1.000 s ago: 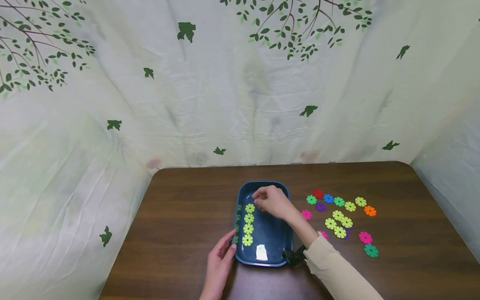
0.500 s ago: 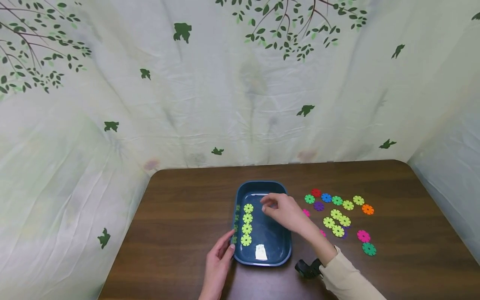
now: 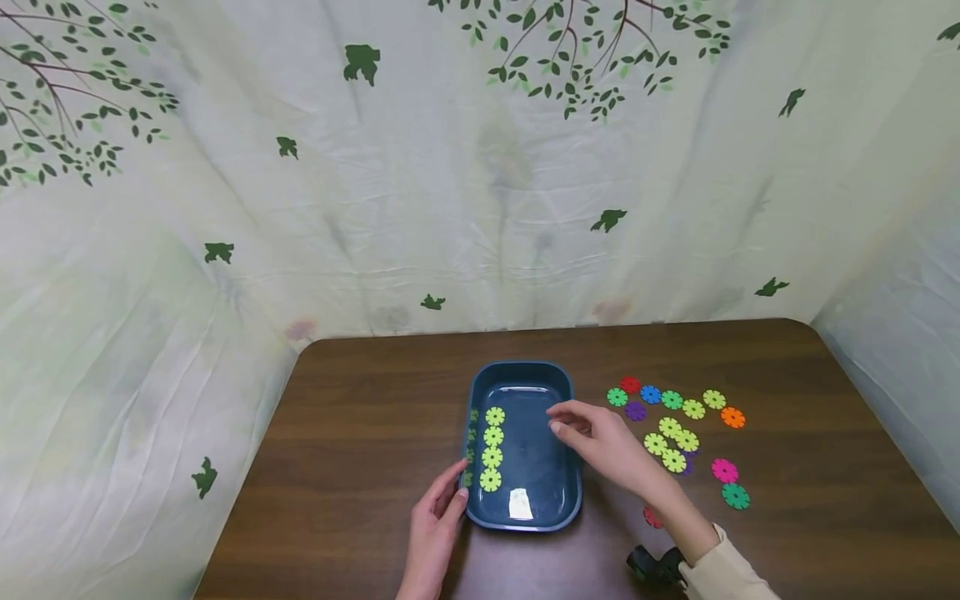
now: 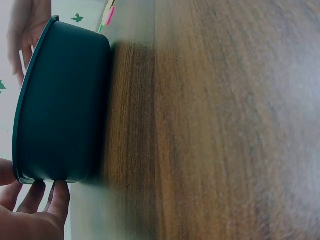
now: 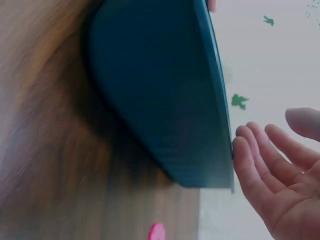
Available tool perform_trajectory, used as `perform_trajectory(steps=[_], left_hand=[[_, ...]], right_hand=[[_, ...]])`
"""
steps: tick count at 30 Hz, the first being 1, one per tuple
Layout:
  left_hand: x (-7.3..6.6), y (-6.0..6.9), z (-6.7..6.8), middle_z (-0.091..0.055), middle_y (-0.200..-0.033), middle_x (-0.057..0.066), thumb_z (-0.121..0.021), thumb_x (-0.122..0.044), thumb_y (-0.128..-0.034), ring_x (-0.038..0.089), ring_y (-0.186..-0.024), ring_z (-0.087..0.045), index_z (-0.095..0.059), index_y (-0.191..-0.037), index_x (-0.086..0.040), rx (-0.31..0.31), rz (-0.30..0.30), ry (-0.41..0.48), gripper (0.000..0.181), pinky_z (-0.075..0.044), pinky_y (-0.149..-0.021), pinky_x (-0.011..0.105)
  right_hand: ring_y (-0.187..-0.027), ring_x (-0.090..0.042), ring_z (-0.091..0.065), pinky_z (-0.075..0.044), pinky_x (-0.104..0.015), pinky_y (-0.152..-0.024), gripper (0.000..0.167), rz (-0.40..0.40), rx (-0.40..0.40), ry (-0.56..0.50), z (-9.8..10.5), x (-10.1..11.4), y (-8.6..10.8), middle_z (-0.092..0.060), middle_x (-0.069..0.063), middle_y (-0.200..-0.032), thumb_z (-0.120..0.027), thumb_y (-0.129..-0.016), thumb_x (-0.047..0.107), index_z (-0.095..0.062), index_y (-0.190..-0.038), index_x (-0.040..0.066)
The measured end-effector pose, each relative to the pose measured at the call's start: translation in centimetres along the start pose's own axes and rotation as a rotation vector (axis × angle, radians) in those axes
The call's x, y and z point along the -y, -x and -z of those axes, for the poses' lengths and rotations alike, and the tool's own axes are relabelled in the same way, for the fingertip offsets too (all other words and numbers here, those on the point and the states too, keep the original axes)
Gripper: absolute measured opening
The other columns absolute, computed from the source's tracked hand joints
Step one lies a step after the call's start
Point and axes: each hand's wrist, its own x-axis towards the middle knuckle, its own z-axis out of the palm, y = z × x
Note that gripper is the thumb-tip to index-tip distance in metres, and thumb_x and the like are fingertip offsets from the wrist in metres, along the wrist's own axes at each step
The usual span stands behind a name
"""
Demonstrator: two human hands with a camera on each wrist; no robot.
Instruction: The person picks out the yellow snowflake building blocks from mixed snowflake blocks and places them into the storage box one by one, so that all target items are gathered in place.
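Observation:
A blue tray (image 3: 525,521) lies on the table with a column of several yellow-green flower discs (image 3: 492,457) along its left side. The left hand (image 3: 432,533) holds the tray's left edge; in the left wrist view, fingers of that hand (image 4: 37,212) press the outer wall (image 4: 65,105), thumb at the rim. Over the tray's right edge hovers the right hand (image 3: 600,442), fingers loosely bent and nothing seen between them. The right wrist view shows this hand (image 5: 280,175) with fingers apart beside the rim (image 5: 220,95).
Loose flower discs lie right of the tray: several yellow-green ones (image 3: 673,461), a blue one (image 3: 651,395), an orange one (image 3: 732,417), a pink one (image 3: 724,471) and a teal one (image 3: 736,497). A red disc (image 3: 652,517) lies near the right forearm. A leaf-printed cloth (image 3: 450,167) hangs behind the table (image 3: 360,433).
The right hand has moved rightward and nearer, from above the far end of the disc column to the tray's right edge. The left hand stays at the tray's left edge.

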Motion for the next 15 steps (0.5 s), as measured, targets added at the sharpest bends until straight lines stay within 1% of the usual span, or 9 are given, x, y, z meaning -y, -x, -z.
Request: perform_trajectory(steps=[5, 7, 10, 12, 15], left_hand=[[0.0, 0.0, 0.1, -0.052, -0.143, 0.009, -0.058, -0.007, -0.0964, 0.027, -0.133, -0.044, -0.061, -0.134, -0.013, 0.002, -0.003, 0.006, 0.039, -0.038, -0.107, 0.041], [0.0, 0.0, 0.1, -0.052, -0.143, 0.009, -0.058, -0.007, -0.0964, 0.027, -0.134, -0.044, -0.061, -0.134, -0.013, 0.002, 0.002, 0.007, 0.039, -0.038, -0.107, 0.042], [-0.1, 0.0, 0.1, -0.051, -0.143, 0.009, -0.058, -0.007, -0.0963, 0.027, -0.134, -0.043, -0.061, -0.134, -0.012, -0.001, 0.007, 0.009, 0.039, -0.037, -0.108, 0.043], [-0.1, 0.0, 0.1, -0.052, -0.143, 0.009, -0.058, -0.007, -0.0963, 0.028, -0.134, -0.043, -0.061, -0.134, -0.013, -0.002, 0.012, 0.008, 0.038, -0.037, -0.108, 0.043], [0.0, 0.0, 0.1, -0.052, -0.142, 0.009, -0.058, -0.007, -0.0959, 0.028, -0.134, -0.043, -0.062, -0.134, -0.014, -0.006, 0.02, 0.0, 0.038, -0.037, -0.107, 0.043]], right_hand=[[-0.092, -0.021, -0.067, -0.057, -0.028, -0.076, 0.029, 0.015, -0.018, -0.069, 0.8, -0.9, 0.9, -0.07, -0.007, -0.109, -0.067, -0.094, 0.03, -0.067, -0.119, 0.015], [-0.092, -0.02, -0.067, -0.057, -0.027, -0.076, 0.029, 0.016, -0.032, -0.075, 1.1, -1.2, 1.2, -0.07, -0.007, -0.109, -0.067, -0.095, 0.027, -0.067, -0.119, 0.012], [-0.093, -0.016, -0.066, -0.055, -0.027, -0.079, 0.028, 0.015, -0.059, -0.057, 1.4, -1.8, 1.7, -0.07, -0.004, -0.107, -0.067, -0.095, 0.025, -0.067, -0.119, 0.01], [-0.093, -0.015, -0.064, -0.054, -0.028, -0.08, 0.027, 0.009, -0.073, -0.031, 1.6, -2.2, 1.9, -0.07, -0.001, -0.107, -0.067, -0.095, 0.023, -0.068, -0.118, 0.01], [-0.094, -0.015, -0.063, -0.054, -0.03, -0.082, 0.027, -0.02, -0.077, -0.003, 1.9, -2.9, 2.4, -0.07, -0.001, -0.107, -0.067, -0.095, 0.023, -0.067, -0.119, 0.011]])
